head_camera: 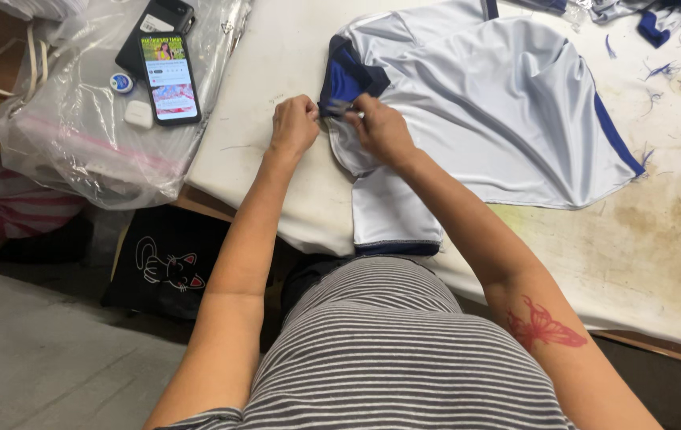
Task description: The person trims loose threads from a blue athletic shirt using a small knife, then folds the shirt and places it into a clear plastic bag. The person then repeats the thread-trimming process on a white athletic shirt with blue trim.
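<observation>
Blue collar trim (347,80) sits pinched between our left hand (294,126) and right hand (382,127), the right also gripping a small metal tool we cannot identify. We judge the trimming unfinished. Our pale grey jersey (491,111) lies spread and wrinkled on the stained white tabletop (659,239), hem hanging over its edge.

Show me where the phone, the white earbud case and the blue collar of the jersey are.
phone (169,77), head view, middle of its lit screen.
white earbud case (138,114), head view, its top face.
blue collar (347,78), head view, the folded blue fabric above the hands.
</observation>
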Available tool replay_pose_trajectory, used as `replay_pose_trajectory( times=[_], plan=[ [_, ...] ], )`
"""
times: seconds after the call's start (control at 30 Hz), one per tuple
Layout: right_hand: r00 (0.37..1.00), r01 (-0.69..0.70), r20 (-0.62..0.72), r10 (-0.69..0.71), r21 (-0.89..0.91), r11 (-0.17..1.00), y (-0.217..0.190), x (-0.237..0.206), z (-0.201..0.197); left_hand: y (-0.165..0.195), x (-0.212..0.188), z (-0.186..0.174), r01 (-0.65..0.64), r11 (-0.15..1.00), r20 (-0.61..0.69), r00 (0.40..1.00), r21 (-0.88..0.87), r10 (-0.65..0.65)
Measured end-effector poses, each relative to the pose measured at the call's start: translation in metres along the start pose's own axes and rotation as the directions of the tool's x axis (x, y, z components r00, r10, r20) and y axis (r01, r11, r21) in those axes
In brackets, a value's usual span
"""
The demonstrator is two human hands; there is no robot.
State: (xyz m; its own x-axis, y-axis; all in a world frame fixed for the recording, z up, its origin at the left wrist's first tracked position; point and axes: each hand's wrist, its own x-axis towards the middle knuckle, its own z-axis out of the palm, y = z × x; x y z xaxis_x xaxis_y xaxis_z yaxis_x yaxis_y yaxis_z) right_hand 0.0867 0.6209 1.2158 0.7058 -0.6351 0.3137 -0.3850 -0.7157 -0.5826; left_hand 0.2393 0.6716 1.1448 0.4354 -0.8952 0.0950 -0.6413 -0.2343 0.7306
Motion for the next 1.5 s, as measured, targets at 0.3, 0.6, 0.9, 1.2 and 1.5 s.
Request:
replay_pose_trajectory(
  times=[0.3,0.6,0.9,1.2,1.5],
  plan=[
    [0.984,0.180,0.066,-0.167,-0.331,0.926,-0.001,0.001,0.009,-0.002,-0.008,-0.001,0.075,0.993,-0.046,0.996,-0.093,-0.079],
    [0.953,0.301,0.181,-0.243,-0.474,0.827,-0.009,0.008,0.007,0.008,-0.013,-0.007,0.070,0.994,-0.058,0.996,-0.078,-0.075],
    [0.979,0.205,0.096,-0.183,-0.364,0.908,0.004,0.012,-0.008,-0.018,-0.016,-0.023,0.085,0.991,-0.122,0.988,-0.107,-0.098],
    [0.905,-0.398,-0.311,0.289,-0.386,0.832,0.139,-0.087,-0.081,0.003,-0.053,0.025,-0.241,0.965,0.156,0.962,0.107,0.223],
    [0.653,-0.749,-0.335,0.679,-0.418,0.514,0.225,-0.319,-0.151,0.004,-0.030,0.057,-0.388,0.921,0.883,0.418,-0.039,0.214]
  ],
)
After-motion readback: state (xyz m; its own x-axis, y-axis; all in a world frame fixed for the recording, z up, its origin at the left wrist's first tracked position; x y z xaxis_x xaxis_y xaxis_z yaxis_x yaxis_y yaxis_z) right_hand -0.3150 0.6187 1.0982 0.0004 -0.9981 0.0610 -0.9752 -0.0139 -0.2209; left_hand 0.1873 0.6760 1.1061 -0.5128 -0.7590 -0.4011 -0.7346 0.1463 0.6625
